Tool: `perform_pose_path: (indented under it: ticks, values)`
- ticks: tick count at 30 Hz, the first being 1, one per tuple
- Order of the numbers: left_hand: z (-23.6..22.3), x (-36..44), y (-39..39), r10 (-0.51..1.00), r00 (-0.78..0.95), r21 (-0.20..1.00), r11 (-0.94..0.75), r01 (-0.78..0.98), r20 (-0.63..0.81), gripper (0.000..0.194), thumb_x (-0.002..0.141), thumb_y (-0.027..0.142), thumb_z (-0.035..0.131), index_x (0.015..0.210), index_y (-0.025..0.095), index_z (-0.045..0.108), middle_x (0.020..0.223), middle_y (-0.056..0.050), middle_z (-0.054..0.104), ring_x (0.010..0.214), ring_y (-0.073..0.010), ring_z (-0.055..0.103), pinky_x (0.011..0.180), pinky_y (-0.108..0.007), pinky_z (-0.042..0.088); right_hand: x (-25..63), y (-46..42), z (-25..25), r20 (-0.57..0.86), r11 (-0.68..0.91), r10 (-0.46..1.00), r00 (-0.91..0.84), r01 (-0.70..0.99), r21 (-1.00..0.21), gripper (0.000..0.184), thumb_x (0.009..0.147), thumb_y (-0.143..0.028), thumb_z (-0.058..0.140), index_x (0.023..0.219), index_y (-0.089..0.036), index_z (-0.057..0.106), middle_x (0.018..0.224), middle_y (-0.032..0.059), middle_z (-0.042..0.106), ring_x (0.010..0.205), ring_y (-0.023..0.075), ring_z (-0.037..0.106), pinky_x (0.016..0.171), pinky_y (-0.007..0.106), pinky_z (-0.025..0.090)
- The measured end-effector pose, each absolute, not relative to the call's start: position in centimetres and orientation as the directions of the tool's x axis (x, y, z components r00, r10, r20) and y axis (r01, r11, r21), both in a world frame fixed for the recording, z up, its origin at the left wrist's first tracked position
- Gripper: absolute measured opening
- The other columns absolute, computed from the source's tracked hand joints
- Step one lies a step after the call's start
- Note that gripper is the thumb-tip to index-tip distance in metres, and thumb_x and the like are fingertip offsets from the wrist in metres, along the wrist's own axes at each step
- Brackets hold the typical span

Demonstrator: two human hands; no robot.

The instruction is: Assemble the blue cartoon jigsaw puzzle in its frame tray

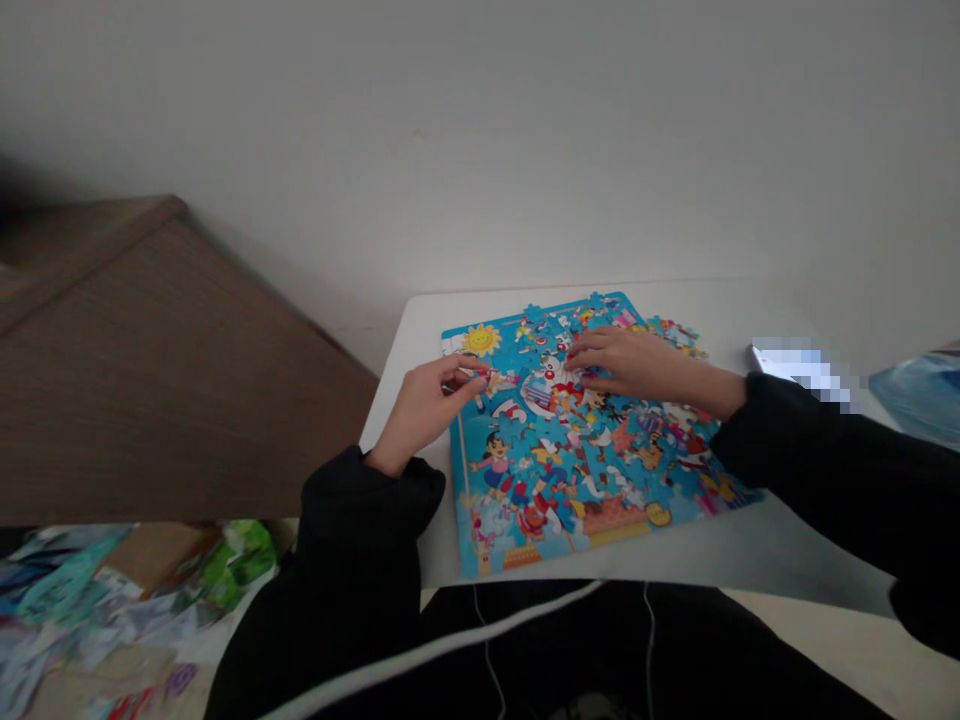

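Note:
A colourful cartoon jigsaw puzzle (570, 470) with a blue background lies on a white table (420, 330). My left hand (424, 405) rests at the puzzle's left edge, its fingers pinched on a small puzzle piece (480, 377). My right hand (626, 362) lies over the upper middle of the puzzle, fingers curled down onto the pieces there; what is under them is hidden. Both arms wear black sleeves.
Loose puzzle pieces (679, 335) lie at the puzzle's upper right corner. A blurred white object (802, 365) and a blue plastic bag (919, 395) sit at the table's right. A brown wooden cabinet (150, 370) stands to the left, with cluttered packaging (112, 600) on the floor.

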State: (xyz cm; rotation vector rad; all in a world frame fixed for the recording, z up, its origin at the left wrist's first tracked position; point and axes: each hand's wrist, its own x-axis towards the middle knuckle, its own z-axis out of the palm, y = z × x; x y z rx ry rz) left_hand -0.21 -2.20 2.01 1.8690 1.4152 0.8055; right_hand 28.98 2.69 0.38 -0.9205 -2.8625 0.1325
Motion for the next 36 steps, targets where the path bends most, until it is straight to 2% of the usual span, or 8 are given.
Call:
perform_pose_path:
  ticks: [4, 7, 11, 16, 23, 28, 32, 36]
  values:
    - [1.2, -1.7, -3.0, 0.976, 0.217, 0.779, -0.151, 0.608, 0.019, 0.031, 0.078, 0.041, 0.061, 0.101, 0.020, 0.065, 0.075, -0.003, 0.071, 0.066, -0.0180, 0.066, 0.060, -0.028, 0.049, 28.8, 2.5, 1.2, 0.083, 0.779, 0.626, -0.776, 0.617, -0.109, 0.027, 0.091, -0.030, 0.048, 0.106, -0.020, 0.068, 0.115, 0.0099, 0.065, 0.108, 0.0260, 0.056, 0.087, 0.041, 0.045]
    - [0.6, -2.4, -3.5, 0.984, 0.178, 0.770, -0.124, 0.626, 0.014, 0.029, 0.077, 0.040, 0.063, 0.098, 0.020, 0.063, 0.072, -0.002, 0.071, 0.067, -0.0187, 0.067, 0.059, -0.027, 0.049, 26.7, 1.7, 1.7, 0.078, 0.805, 0.589, -0.804, 0.577, -0.134, 0.030, 0.092, -0.033, 0.046, 0.109, -0.019, 0.067, 0.111, 0.0090, 0.067, 0.104, 0.0247, 0.058, 0.086, 0.038, 0.045]
    - [0.3, -2.6, -3.6, 0.991, 0.132, 0.764, -0.096, 0.638, 0.015, 0.024, 0.075, 0.038, 0.066, 0.089, 0.020, 0.062, 0.072, -0.002, 0.071, 0.066, -0.0181, 0.067, 0.057, -0.026, 0.047, 22.6, 0.7, 1.7, 0.045, 0.818, 0.567, -0.823, 0.556, -0.148, 0.031, 0.094, -0.035, 0.045, 0.109, -0.019, 0.066, 0.107, 0.0086, 0.067, 0.099, 0.0230, 0.059, 0.075, 0.032, 0.045]
    - [0.2, -2.5, -3.5, 0.994, 0.113, 0.729, -0.070, 0.681, -0.010, 0.022, 0.076, 0.037, 0.066, 0.089, 0.020, 0.063, 0.071, -0.001, 0.071, 0.066, -0.0186, 0.066, 0.058, -0.027, 0.045, 19.6, 0.5, 0.9, 0.028, 0.844, 0.527, -0.850, 0.519, -0.135, 0.031, 0.090, -0.038, 0.052, 0.111, -0.020, 0.066, 0.101, 0.0097, 0.065, 0.096, 0.0243, 0.059, 0.070, 0.032, 0.044]
    - [-0.5, -2.5, -3.4, 0.988, 0.152, 0.709, -0.130, 0.693, 0.032, 0.017, 0.078, 0.033, 0.065, 0.089, 0.020, 0.064, 0.077, -0.001, 0.070, 0.071, -0.0172, 0.063, 0.061, -0.027, 0.044, 20.1, 0.9, 1.3, -0.042, 0.724, 0.663, -0.747, 0.655, -0.215, 0.026, 0.084, -0.038, 0.060, 0.103, -0.020, 0.065, 0.103, 0.0077, 0.065, 0.096, 0.0242, 0.059, 0.068, 0.030, 0.041]
    - [-0.8, -1.9, -3.3, 0.990, 0.106, 0.546, -0.138, 0.827, 0.091, 0.016, 0.081, 0.030, 0.064, 0.094, 0.021, 0.065, 0.085, -0.002, 0.068, 0.075, -0.0178, 0.059, 0.068, -0.029, 0.044, 21.0, 1.4, 1.8, -0.114, 0.598, 0.764, -0.635, 0.763, -0.243, 0.029, 0.081, -0.038, 0.062, 0.103, -0.020, 0.060, 0.094, 0.0058, 0.068, 0.086, 0.0236, 0.062, 0.061, 0.029, 0.039]
    - [-0.8, -1.1, -3.5, 0.985, 0.094, 0.379, -0.144, 0.914, 0.148, 0.021, 0.086, 0.035, 0.060, 0.100, 0.021, 0.065, 0.088, -0.003, 0.065, 0.086, -0.0207, 0.057, 0.075, -0.033, 0.044, 21.5, 2.1, 1.5, -0.104, 0.565, 0.769, -0.631, 0.747, -0.352, 0.028, 0.080, -0.033, 0.063, 0.104, -0.019, 0.060, 0.083, 0.0040, 0.068, 0.073, 0.0189, 0.062, 0.060, 0.027, 0.039]
    - [-0.4, -1.2, -3.8, 0.979, 0.083, 0.340, -0.143, 0.929, 0.184, 0.023, 0.087, 0.038, 0.059, 0.100, 0.021, 0.063, 0.091, -0.002, 0.064, 0.091, -0.0215, 0.056, 0.077, -0.033, 0.044, 21.6, 2.7, 0.9, -0.059, 0.540, 0.783, -0.620, 0.724, -0.429, 0.025, 0.078, -0.032, 0.064, 0.099, -0.019, 0.062, 0.077, 0.0030, 0.067, 0.072, 0.0178, 0.062, 0.061, 0.027, 0.040]
